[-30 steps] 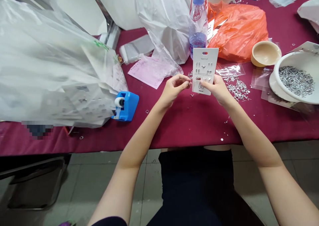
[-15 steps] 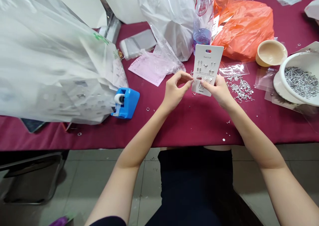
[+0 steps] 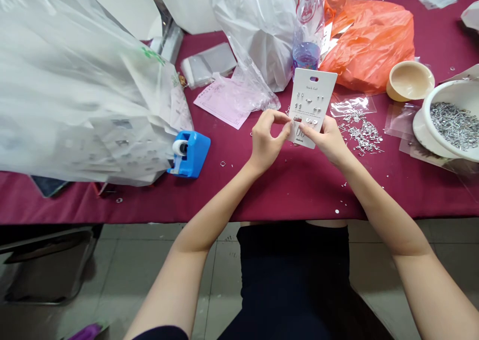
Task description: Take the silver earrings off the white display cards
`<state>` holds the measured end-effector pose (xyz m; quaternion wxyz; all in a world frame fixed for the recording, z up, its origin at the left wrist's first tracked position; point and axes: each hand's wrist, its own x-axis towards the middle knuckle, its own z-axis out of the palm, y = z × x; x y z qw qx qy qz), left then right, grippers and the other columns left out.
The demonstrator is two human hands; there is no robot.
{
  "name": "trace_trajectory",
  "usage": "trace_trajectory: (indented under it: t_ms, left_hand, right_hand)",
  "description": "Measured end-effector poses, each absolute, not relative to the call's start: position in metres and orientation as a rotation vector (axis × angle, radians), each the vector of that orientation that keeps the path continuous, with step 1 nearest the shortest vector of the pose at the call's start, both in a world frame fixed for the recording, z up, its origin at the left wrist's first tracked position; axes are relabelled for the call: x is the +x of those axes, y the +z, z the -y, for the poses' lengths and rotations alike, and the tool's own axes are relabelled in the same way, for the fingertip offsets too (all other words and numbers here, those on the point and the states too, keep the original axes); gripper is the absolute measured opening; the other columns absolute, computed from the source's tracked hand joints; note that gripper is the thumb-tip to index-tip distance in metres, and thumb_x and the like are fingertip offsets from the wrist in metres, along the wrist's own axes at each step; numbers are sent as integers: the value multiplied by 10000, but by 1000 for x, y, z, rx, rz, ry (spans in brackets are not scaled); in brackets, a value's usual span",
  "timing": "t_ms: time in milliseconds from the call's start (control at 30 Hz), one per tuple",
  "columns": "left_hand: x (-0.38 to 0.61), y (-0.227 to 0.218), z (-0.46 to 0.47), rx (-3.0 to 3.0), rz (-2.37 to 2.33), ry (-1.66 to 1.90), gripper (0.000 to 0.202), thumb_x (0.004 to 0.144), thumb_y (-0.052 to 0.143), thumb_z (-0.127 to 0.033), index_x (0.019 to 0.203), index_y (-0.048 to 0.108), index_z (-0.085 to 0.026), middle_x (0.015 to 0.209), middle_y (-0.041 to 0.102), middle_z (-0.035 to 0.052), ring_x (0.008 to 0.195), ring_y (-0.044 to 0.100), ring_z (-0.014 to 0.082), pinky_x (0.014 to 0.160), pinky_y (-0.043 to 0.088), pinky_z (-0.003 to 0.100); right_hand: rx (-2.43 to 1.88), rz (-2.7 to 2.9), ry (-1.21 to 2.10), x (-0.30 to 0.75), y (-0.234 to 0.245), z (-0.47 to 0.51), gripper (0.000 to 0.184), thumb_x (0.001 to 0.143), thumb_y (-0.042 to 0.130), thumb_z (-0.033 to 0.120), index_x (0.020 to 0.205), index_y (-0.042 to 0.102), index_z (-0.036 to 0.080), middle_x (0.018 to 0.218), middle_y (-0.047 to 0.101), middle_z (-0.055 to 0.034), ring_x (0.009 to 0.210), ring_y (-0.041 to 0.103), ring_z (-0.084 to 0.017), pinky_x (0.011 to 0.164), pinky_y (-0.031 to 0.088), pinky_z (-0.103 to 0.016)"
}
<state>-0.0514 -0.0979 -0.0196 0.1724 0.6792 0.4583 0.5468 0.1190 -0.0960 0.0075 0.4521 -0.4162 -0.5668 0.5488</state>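
A white earring card (image 3: pixel 313 88) with several small silver earrings on it stands upright, tilted slightly, above the table. My right hand (image 3: pixel 329 138) grips its lower right part, thumb across the front and the other fingers behind. At the card's lower left edge, my left hand (image 3: pixel 267 136) has thumb and index fingertips pinched together, by a small earring; what they hold is too small to make out. Loose silver earring pieces (image 3: pixel 364 135) lie heaped on the cloth just right of my right hand.
A blue tape dispenser (image 3: pixel 191 154) and a large plastic bag (image 3: pixel 93 95) are at left. Behind the card stand a water bottle (image 3: pixel 307 35) and an orange bag (image 3: pixel 377 40). To the right are a beige cup (image 3: pixel 409 83) and a white bowl (image 3: pixel 422 125) of metal pieces.
The card has tilted a little and its lower end has dropped slightly. Both hands stay at its lower part, the left fingertips still pinched at the edge. The whole view has shifted slightly.
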Motion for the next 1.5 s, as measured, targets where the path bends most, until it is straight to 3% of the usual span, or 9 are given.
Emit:
trace_trajectory:
  t_ms: [133, 200, 367, 533, 833, 933, 1133, 1333, 1500]
  left_hand:
    - [-52, -21, 99, 1980, -1330, 1554, 148, 975, 612, -356, 920, 614, -219, 894, 689, 16, 870, 668, 145, 802, 541, 308]
    - [-52, -22, 99, 2039, -1350, 1553, 152, 980, 604, -359, 912, 611, -223, 887, 686, 18, 873, 656, 153, 806, 530, 322]
    - [-53, -20, 99, 2219, -1312, 1523, 181, 997, 575, -366, 886, 618, -229, 866, 691, 32, 862, 628, 171, 844, 506, 362]
    - [-54, -16, 98, 2063, -1279, 1501, 247, 1003, 560, -435, 896, 623, -221, 893, 680, 29, 871, 639, 155, 804, 517, 325]
    - [-55, -22, 90, 1645, -1166, 1402, 506, 838, 646, -723, 932, 538, -238, 881, 614, -1, 800, 617, 118, 721, 519, 265]
    - [-54, -20, 89, 1564, -1069, 1318, 519, 848, 635, -720, 959, 577, -217, 898, 643, 12, 802, 626, 119, 725, 520, 262]
    - [-52, -17, 90, 1374, -966, 1276, 505, 761, 793, -632, 909, 592, -193, 818, 615, -20, 729, 591, 84, 663, 479, 210]
    - [-51, -21, 88, 1237, -961, 1228, 556, 685, 834, -647, 847, 573, -183, 786, 623, -29, 716, 591, 79, 682, 492, 204]
    - [-50, -23, 89, 1146, -895, 1192, 528, 681, 856, -613, 826, 614, -167, 802, 675, -5, 723, 608, 81, 697, 500, 198]
  right_hand:
    - [-995, 1373, 1446, 117, 9, 98, 572, 717, 798, 688, 1023, 719, 211, 1034, 790, -76, 839, 768, -272, 701, 678, -443]
    - [-978, 1361, 1459, 116, 10, 99, 559, 714, 800, 691, 996, 704, 218, 955, 786, -61, 731, 750, -243, 639, 670, -427]
    - [-988, 1350, 1428, 116, 10, 99, 547, 716, 801, 690, 968, 677, 220, 869, 758, -56, 666, 731, -239, 655, 650, -440]
    - [-1015, 1361, 1420, 116, 11, 99, 551, 719, 786, 703, 980, 672, 230, 919, 766, -59, 669, 728, -229, 667, 641, -433]
    - [-966, 1368, 1415, 116, 12, 98, 540, 709, 812, 672, 961, 691, 210, 930, 764, -50, 723, 729, -214, 594, 658, -385]
    - [-948, 1359, 1417, 117, 9, 96, 537, 714, 826, 647, 970, 687, 196, 882, 754, -45, 681, 722, -198, 576, 651, -367]
    - [-965, 1435, 1352, 118, 1, 93, 509, 762, 800, 614, 999, 688, 177, 913, 758, -54, 688, 716, -193, 608, 642, -369]
    - [-982, 1717, 1008, 120, -6, 89, 256, 903, 635, 346, 1034, 691, 133, 1021, 782, -89, 931, 735, -233, 854, 611, -397]
    - [-924, 1839, 977, 117, -9, 89, 349, 931, 572, 262, 1252, 588, 126, 1122, 767, -96, 985, 732, -222, 890, 600, -376]
